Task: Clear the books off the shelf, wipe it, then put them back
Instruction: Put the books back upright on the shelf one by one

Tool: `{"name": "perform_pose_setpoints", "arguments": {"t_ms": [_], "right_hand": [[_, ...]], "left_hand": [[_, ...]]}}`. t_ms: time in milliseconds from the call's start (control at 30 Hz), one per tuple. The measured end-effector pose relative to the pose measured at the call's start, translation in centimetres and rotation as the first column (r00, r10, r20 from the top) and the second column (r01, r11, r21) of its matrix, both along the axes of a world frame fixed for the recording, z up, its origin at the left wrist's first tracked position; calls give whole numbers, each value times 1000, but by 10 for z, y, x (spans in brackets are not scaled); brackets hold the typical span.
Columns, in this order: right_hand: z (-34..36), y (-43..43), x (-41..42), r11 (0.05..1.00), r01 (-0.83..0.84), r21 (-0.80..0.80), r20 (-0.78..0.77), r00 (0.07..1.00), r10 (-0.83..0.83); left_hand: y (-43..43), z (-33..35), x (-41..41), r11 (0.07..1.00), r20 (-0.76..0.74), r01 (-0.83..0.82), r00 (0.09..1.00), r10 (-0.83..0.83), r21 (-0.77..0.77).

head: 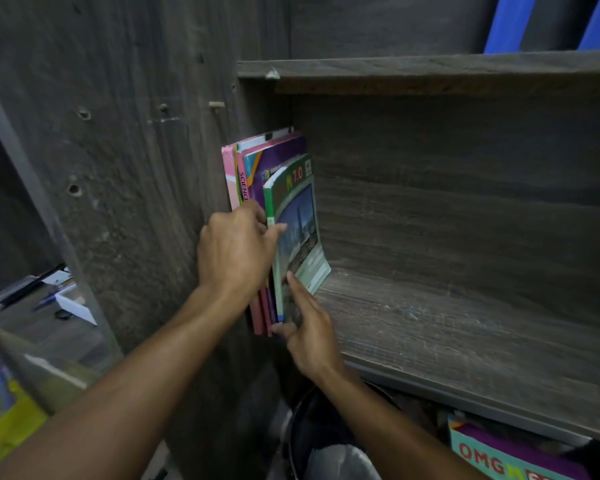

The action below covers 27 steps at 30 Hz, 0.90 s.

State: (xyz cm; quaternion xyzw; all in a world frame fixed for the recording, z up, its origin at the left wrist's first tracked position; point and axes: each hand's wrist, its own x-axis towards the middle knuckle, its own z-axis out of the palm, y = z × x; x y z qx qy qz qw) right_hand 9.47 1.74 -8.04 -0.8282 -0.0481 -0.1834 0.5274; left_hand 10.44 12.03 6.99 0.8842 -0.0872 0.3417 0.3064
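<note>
left hand (236, 251): raised, fingers curled round the upright books (253, 168)
right hand (309, 327): lower, fingers straight, pressing the green book (297, 216)

The person shows two forearms, uncovered up to the picture's edge, with a bare left hand (234, 252) and a bare right hand (309, 332).

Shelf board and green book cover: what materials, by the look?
Shelf board: probably laminated particleboard, matte grey woodgrain print, scuffed; the upper board shows a raw brown underside edge. Green book: seemingly glossy printed paper softcover; its lower corner curls where it meets the shelf.
</note>
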Motion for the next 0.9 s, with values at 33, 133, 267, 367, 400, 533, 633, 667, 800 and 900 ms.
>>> {"name": "perform_pose_setpoints", "arguments": {"t_ms": [33,133,267,367,400,533,633,667,800,900], "right_hand": [[-1,1,2,1000,5,0,5,1000,-5],[0,2,3,1000,9,-21,-11,1000,-9],[-1,0,6,994,8,-108,-2,1000,-8],[1,0,6,987,7,-159,-30,999,-12],[3,1,5,984,11,-180,-34,999,-17],[10,4,5,982,32,-184,-35,999,-39],[18,5,5,987,59,-150,-40,997,-66],[20,4,5,987,61,-150,-49,996,-69],[27,6,4,988,58,-144,-91,993,-71],[34,5,2,983,44,-176,-120,991,-66]], "left_hand": [[2,0,0,1000,18,-4,1000,4,25],[0,-3,0,999,66,0,998,-3,51],[-7,-11,-2,1000,77,8,997,-8,10],[-9,-12,-3,1000,66,-9,998,10,-16],[-10,-13,-3,1000,61,-10,998,11,-18],[-9,-14,-5,1000,40,-16,999,16,-14],[-7,-11,-2,1000,21,-18,1000,18,-4],[-5,-10,-1,1000,22,-16,1000,16,2],[-3,-7,-3,1000,7,-14,1000,14,-6],[-6,-8,-6,1000,-16,-22,1000,23,12]]}}
